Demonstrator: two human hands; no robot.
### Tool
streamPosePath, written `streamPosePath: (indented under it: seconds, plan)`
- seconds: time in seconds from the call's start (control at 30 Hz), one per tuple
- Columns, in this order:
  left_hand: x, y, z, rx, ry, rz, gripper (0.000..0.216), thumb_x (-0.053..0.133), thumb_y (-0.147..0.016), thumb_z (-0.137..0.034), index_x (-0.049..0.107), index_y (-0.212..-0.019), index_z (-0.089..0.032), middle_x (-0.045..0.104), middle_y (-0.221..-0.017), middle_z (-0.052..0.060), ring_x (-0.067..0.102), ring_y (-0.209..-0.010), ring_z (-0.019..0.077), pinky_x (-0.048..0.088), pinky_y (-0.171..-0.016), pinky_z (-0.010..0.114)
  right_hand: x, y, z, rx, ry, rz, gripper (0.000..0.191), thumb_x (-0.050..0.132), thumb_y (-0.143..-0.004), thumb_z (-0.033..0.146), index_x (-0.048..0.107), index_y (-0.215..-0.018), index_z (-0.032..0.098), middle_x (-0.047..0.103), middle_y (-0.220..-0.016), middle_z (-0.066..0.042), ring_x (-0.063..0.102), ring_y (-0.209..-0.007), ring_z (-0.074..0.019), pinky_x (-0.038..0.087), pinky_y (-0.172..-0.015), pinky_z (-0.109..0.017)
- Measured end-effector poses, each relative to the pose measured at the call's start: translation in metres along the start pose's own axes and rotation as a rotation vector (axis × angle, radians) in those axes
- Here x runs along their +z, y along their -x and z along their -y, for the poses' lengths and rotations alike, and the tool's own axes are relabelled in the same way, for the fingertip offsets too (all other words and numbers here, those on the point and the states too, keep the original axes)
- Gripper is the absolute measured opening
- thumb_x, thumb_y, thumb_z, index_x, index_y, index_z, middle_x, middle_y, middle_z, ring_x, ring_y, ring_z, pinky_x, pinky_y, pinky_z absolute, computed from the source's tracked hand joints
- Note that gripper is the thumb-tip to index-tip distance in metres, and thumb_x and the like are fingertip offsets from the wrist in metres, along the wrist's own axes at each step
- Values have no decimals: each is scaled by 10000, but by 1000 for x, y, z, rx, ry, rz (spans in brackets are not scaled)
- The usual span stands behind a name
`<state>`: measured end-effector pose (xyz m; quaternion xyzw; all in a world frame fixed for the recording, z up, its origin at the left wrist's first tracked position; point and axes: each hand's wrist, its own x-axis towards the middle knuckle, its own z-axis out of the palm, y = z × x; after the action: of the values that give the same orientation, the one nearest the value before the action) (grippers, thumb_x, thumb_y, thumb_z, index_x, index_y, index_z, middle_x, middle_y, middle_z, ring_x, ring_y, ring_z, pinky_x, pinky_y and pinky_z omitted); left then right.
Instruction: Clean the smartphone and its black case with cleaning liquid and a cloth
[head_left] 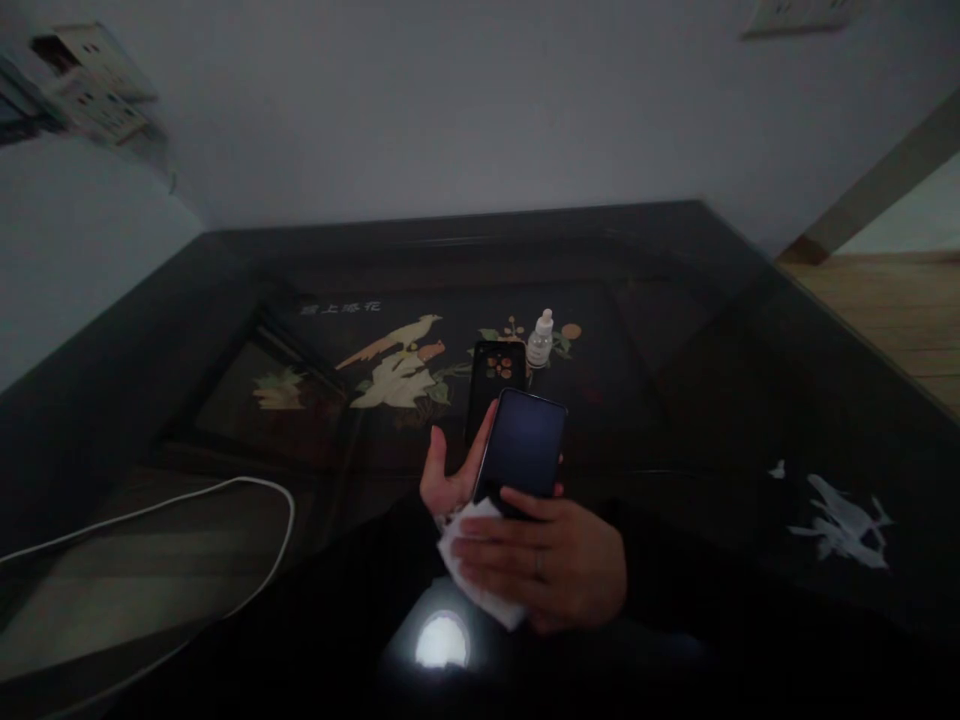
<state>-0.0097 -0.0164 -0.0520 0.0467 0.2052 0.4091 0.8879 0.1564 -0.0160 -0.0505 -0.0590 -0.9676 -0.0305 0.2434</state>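
My left hand (pixel 452 472) grips a dark smartphone (pixel 523 445) by its left edge, screen up and unlit, above the dark table (pixel 750 400). My right hand (pixel 551 560) lies just below the phone, fingers closed over a folded white cloth (pixel 469 565) that touches the phone's lower end. Behind the phone lies a black phone case (pixel 493 375) flat on the table. A small clear dropper bottle with a white cap (pixel 540 342) stands upright just right of the case.
The tabletop is glossy black with an inlaid bird and flower picture (pixel 397 365). A white cable (pixel 225 500) curves over its left side. A bright light reflection (pixel 442 642) shows near the front edge. Wooden floor (pixel 900 310) lies at the right.
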Motion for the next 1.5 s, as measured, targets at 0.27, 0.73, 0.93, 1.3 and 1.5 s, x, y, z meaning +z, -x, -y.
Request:
streamPosePath:
  seconds: [0.27,0.73,0.93,1.3,1.5]
  plan:
    - [-15,-9,4,162,-49,33,755,206,-795,-660,125,-1416,-238,450,-1311,89,459,-1130,269,331,-940,431,-8,13,-27,445,175,-83,422,322,-889,220,423,-1278,92,452,-1332,-104,314,-1294,-218,104,-1086,-515]
    - [-5,-4,-2,107,-117,55,732,135,-798,-665,127,-1412,-267,393,-1364,99,492,-1102,265,316,-946,439,-3,9,-16,203,105,-49,439,263,-919,298,460,-1250,88,468,-1322,-94,309,-1296,-212,96,-1095,-487]
    - [-4,-1,-3,80,-117,78,723,149,-782,-683,173,-1400,-309,380,-1380,71,497,-1081,263,318,-938,446,-1,6,-12,75,87,-45,469,204,-935,334,496,-1221,104,495,-1302,-65,340,-1280,-189,98,-1106,-452]
    - [1,2,-8,74,-133,27,673,148,-799,-659,124,-1398,-352,370,-1377,73,559,-867,210,361,-866,447,5,9,-10,37,53,-35,463,232,-925,339,498,-1218,99,478,-1318,-67,334,-1284,-198,105,-1108,-447]
    - [-3,-4,-5,121,-113,110,700,102,-796,-659,-68,-1394,-338,290,-1429,64,411,-1187,292,238,-966,493,-6,18,-33,384,197,-68,431,338,-889,245,425,-1272,70,475,-1309,-136,313,-1294,-220,180,-1075,-505]
